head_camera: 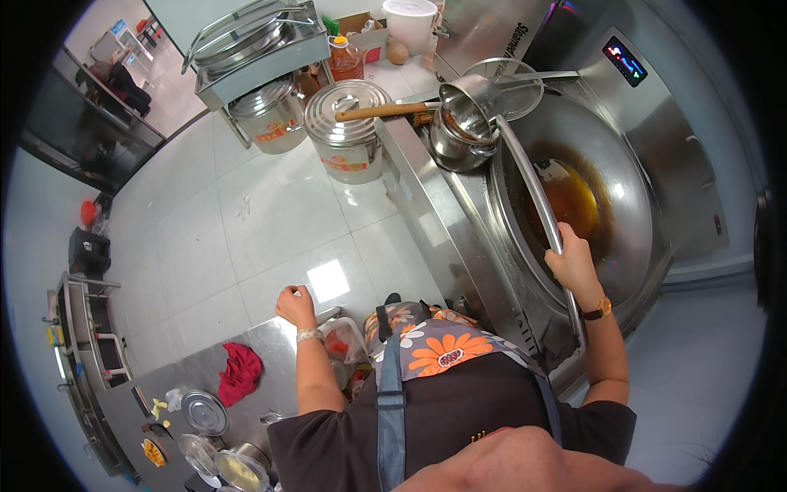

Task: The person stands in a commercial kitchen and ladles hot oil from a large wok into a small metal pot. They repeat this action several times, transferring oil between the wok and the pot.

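My right hand (572, 257) is closed around the long metal handle of a ladle (533, 178). The ladle's deep steel bowl (468, 106) tilts over a small steel pot (454, 144) on the stove's edge. Below my right hand lies a large wok (633, 203) with brown, oily-looking liquid (569, 200) pooled at its bottom. My left hand (296, 305) hangs near the corner of a steel worktable (276, 344), fingers curled in, with nothing visible in them. A round mesh strainer (522, 92) rests behind the ladle bowl at the wok's far rim.
A wooden handle (381, 111) juts out past the stove's edge. Lidded steel buckets (347, 117) stand on the tiled floor beside the stove. On the worktable are a red cloth (240, 374), a round lid (205, 412) and containers (241, 470). A person (117, 83) sits beyond the doorway.
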Tool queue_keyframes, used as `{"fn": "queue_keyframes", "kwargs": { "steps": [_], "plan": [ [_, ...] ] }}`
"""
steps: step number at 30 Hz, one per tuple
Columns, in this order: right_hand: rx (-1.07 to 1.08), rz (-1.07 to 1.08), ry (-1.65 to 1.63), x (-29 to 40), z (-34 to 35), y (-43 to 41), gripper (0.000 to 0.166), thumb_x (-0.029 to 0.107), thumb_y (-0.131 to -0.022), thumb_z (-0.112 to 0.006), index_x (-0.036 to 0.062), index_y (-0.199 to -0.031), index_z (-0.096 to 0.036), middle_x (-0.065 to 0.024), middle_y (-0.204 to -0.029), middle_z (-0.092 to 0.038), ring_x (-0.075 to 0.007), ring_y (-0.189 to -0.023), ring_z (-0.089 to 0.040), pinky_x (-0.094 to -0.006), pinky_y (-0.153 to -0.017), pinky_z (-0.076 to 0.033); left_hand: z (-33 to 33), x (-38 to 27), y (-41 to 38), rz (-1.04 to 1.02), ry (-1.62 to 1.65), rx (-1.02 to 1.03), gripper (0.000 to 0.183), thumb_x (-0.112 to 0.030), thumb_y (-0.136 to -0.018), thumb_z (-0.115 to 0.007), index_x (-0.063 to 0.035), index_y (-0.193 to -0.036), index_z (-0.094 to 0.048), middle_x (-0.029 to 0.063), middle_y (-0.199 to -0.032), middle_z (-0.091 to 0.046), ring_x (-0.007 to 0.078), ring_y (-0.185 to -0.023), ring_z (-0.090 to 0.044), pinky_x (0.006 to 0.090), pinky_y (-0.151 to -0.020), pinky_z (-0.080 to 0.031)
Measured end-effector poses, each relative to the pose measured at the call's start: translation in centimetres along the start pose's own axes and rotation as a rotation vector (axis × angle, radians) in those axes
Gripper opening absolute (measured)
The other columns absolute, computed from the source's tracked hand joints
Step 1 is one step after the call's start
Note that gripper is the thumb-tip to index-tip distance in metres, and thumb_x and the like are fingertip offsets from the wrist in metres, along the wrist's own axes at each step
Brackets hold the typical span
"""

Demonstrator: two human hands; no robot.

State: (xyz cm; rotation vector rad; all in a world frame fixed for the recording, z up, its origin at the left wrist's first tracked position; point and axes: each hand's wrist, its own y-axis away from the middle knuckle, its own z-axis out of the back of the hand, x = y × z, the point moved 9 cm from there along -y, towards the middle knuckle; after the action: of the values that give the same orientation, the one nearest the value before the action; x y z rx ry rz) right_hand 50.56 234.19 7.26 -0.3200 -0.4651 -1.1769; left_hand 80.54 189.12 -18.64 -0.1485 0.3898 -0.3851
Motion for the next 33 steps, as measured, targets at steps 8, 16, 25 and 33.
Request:
{"fn": "queue_keyframes", "kwargs": {
  "steps": [8,16,25,33],
  "plan": [
    [-0.045,0.062,0.124,-1.1,-1.7,-2.8,0.021,0.002,-0.066,-0.051,-0.0018,-0.085,-0.043,-0.0275,-0.065,-0.052,-0.0437,-0.067,-0.053,-0.046,-0.059,-0.042,-0.1,0.0,-0.1,0.0,-0.018,-0.006,0.017,-0.022,-0.069,-0.054,-0.0065,-0.069,-0.061,0.0081,-0.075,-0.061,0.026,-0.076,-0.055,0.0376,-0.08,-0.035],
    [-0.122,0.028,0.104,-2.3,-0.1,-3.0,0.024,0.0,-0.065,-0.049,-0.0015,-0.089,-0.046,-0.0281,-0.067,-0.052,-0.0442,-0.07,-0.052,-0.0464,-0.06,-0.041,-0.2,0.2,-0.2,0.011,0.016,0.004,0.017,-0.022,-0.069,-0.054,-0.0065,-0.069,-0.061,0.008,-0.075,-0.061,0.0259,-0.076,-0.055,0.0373,-0.08,-0.035],
    [-0.036,0.064,0.217,-2.8,1.7,-0.9,0.03,0.0,-0.066,-0.049,-0.0008,-0.095,-0.045,-0.0277,-0.065,-0.052,-0.0439,-0.068,-0.053,-0.0461,-0.059,-0.042,-0.1,0.1,-0.1,0.014,-0.007,0.005,0.018,-0.023,-0.069,-0.054,-0.0062,-0.069,-0.061,0.0076,-0.075,-0.061,0.0254,-0.076,-0.055,0.0368,-0.08,-0.035],
    [-0.091,0.023,0.167,-4.4,1.1,-3.7,0.031,0.002,-0.065,-0.051,-0.0001,-0.096,-0.047,-0.0288,-0.067,-0.052,-0.0447,-0.07,-0.052,-0.0467,-0.061,-0.043,-0.1,0.2,-0.1,0.015,-0.003,0.009,0.018,-0.023,-0.069,-0.054,-0.006,-0.069,-0.061,0.0078,-0.075,-0.061,0.0254,-0.076,-0.055,0.037,-0.08,-0.035]
  ]
}}
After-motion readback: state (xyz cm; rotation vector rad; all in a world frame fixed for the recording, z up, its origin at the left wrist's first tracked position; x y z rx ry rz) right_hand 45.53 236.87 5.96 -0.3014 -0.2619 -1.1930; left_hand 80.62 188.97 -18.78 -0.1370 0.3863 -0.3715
